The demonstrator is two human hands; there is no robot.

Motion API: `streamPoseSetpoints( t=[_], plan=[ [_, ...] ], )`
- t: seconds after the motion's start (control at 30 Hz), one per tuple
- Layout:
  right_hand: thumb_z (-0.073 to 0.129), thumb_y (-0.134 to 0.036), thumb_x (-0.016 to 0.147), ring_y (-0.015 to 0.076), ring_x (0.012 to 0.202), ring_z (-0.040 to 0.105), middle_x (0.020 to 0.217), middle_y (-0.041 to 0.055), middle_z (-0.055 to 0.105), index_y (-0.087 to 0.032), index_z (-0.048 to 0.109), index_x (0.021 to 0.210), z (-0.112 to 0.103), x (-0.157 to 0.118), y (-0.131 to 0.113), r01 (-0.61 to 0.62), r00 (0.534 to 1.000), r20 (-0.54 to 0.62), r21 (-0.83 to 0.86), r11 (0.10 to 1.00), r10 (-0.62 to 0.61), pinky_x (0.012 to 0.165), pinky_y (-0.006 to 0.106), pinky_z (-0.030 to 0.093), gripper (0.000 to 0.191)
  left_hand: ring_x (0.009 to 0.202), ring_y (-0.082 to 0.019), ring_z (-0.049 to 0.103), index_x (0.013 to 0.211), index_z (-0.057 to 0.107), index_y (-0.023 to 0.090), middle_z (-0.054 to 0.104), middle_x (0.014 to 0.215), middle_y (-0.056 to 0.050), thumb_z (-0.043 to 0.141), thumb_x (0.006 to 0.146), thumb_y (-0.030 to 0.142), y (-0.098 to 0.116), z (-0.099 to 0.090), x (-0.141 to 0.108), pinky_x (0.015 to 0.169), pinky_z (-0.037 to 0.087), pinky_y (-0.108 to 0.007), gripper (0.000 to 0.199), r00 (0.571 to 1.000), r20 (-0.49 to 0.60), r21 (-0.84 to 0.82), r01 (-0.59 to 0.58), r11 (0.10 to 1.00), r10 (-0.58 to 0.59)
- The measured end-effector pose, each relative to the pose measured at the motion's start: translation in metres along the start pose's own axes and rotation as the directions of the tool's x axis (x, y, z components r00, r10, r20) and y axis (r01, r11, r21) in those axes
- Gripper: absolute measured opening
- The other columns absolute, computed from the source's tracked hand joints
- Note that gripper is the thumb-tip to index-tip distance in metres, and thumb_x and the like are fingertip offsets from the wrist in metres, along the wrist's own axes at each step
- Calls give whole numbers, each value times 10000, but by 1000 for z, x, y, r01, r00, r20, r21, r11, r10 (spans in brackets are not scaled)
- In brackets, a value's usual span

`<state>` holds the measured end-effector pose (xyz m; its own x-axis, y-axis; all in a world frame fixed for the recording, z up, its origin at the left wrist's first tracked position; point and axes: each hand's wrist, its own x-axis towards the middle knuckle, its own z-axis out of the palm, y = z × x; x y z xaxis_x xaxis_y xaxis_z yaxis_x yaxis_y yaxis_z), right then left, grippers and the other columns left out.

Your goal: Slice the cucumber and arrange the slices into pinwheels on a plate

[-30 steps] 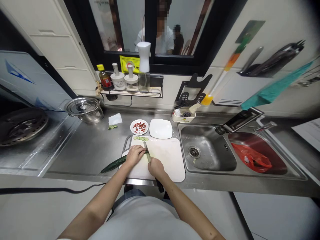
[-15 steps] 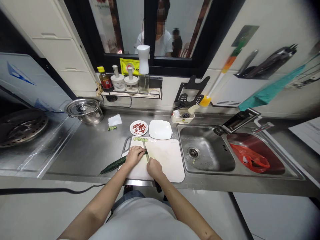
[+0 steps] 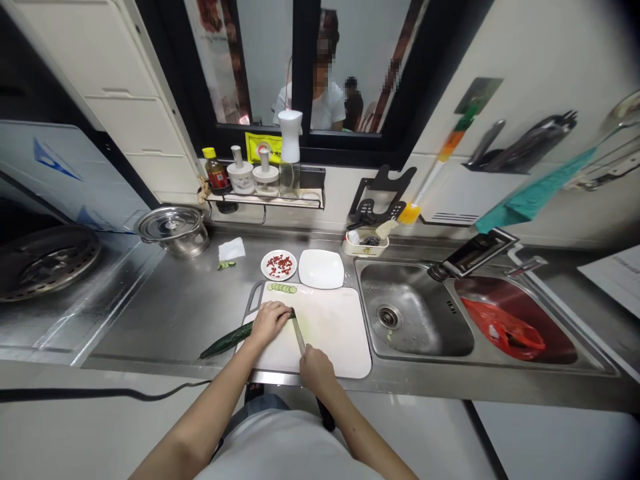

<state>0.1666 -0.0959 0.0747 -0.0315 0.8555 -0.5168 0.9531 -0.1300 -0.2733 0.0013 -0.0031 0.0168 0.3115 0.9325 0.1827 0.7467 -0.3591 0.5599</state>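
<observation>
A dark green cucumber [image 3: 227,341] lies slantwise over the left edge of the white cutting board [image 3: 340,333]. My left hand [image 3: 270,321] is closed over its right part, close to the cut end. In my right hand [image 3: 317,368] is a knife [image 3: 299,332], its blade pointing away from me and resting against the cucumber's cut end. Part of the handle is hidden in my fist. Several thin cucumber slices [image 3: 282,288] lie in an overlapping row at the board's far left.
Behind the board stand a plate of chopped red pieces [image 3: 279,265] and a white square dish [image 3: 321,269]. The sink [image 3: 415,313] is at right, with a red plastic bag [image 3: 503,330] in its second basin. A lidded steel pot [image 3: 175,230] and white paper [image 3: 231,249] are at left.
The knife has drawn back toward me with my right hand, its tip moving from near the slices to the cucumber's end. My left hand keeps its hold. The camera view has tilted slightly upward.
</observation>
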Motion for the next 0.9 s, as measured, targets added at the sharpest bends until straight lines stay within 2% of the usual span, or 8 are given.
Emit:
streamPoseSetpoints(
  t=[0.23,0.63,0.9],
  plan=[
    [346,-126,918,238,1030,635,1030,171,686,-93,601,1139,-1,4,-5,13,1000,-22,-2,1000,-13,825,282,439,339,938,-183,573,953,705,252,683,971,-33,510,911,330,0,1,0,874,389,-345,214,1000,2,9,13,1000,-14],
    [366,-133,914,230,1042,634,1059,173,679,-96,599,1138,-15,45,-25,23,998,-53,31,999,-21,825,285,446,325,942,-185,569,950,708,259,680,960,-31,522,902,305,1,1,0,875,391,-347,197,1000,0,5,9,1000,-9],
    [357,-122,907,240,1039,633,1068,178,674,-89,595,1136,-17,41,-25,22,999,-42,26,999,-21,815,301,452,332,939,-181,567,954,706,264,680,963,-26,514,911,327,2,0,-1,871,387,-348,207,1000,-9,8,12,1000,-12]
  ],
)
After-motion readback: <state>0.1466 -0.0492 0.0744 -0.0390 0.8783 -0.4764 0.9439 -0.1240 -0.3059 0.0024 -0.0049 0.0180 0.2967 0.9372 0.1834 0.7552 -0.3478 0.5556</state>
